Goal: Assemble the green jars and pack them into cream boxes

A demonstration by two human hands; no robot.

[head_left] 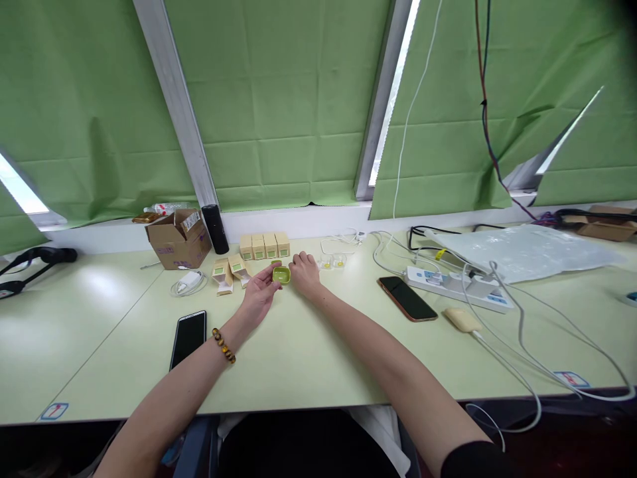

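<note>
My left hand is closed around the edge of a small green square dish, with its hollow side showing. Just right of the dish, my right hand has its fingers curled down; whatever they hold, if anything, is hidden. Two small clear cups with yellow spots, one of them a clear cup, sit to the right of that hand. An opened small carton and another opened carton lie left of my left hand. Behind them stands a row of several small cream boxes with green labels.
A cardboard box and a black cylinder stand at the back left. Phones lie on both sides: a left phone and a right phone. A power strip with looping white cables and plastic wrap occupies the right.
</note>
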